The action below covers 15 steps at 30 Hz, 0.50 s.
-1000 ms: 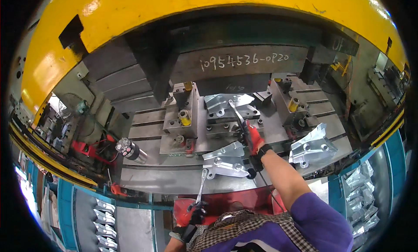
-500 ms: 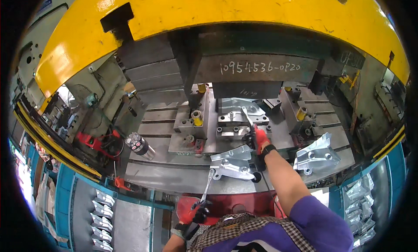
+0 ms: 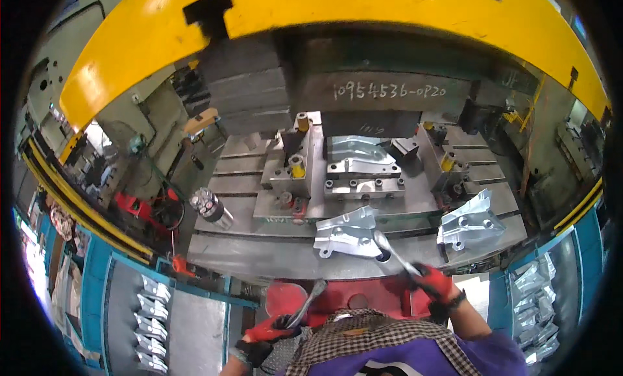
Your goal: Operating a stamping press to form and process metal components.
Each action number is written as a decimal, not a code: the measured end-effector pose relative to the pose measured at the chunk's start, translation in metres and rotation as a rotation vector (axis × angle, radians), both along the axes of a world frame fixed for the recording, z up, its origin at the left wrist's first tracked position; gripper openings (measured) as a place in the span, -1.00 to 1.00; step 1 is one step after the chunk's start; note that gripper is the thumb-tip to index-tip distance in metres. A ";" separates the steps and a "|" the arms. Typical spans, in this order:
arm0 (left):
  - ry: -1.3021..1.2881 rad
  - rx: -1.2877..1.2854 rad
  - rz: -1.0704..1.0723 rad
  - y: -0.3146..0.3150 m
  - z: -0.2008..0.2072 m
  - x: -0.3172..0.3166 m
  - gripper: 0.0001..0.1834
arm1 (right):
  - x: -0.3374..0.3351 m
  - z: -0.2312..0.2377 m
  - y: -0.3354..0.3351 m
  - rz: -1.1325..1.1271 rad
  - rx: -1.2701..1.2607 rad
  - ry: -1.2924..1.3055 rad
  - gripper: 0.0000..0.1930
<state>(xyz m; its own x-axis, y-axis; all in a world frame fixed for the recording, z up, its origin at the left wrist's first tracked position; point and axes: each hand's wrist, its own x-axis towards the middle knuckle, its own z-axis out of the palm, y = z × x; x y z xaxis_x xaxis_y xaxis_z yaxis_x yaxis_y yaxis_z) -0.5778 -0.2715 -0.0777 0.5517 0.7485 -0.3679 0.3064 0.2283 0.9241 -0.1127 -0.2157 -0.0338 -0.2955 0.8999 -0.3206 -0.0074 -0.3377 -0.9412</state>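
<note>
My right hand [image 3: 436,284], in a red and black glove, is closed on a long metal hand tool [image 3: 399,256]. This tool's rounded head is beside the right end of a silver stamped metal part [image 3: 347,236] lying on the front of the press bed; whether they touch I cannot tell. My left hand [image 3: 269,330], gloved alike, grips a second metal hand tool [image 3: 306,304] low in front of me. Another stamped part [image 3: 360,147] sits on the lower die [image 3: 363,188] under the raised upper die. A third stamped part [image 3: 472,223] rests on the bed at the right.
Yellow-topped guide posts [image 3: 296,166] flank the die. A silver cylinder [image 3: 212,208] stands at the bed's left. More stamped parts [image 3: 152,324] lie in a row at lower left, and others [image 3: 535,304] are heaped at lower right. The yellow press ram [image 3: 357,9] hangs overhead.
My right hand has drawn back from the lower die toward me, bringing its tool down beside the front part. My left hand and its tool have shifted slightly left, away from that part's left end.
</note>
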 end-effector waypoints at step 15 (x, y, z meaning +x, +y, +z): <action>0.608 0.783 -0.195 -0.006 -0.064 -0.004 -0.33 | -0.004 -0.084 -0.093 0.202 0.405 -1.329 -0.51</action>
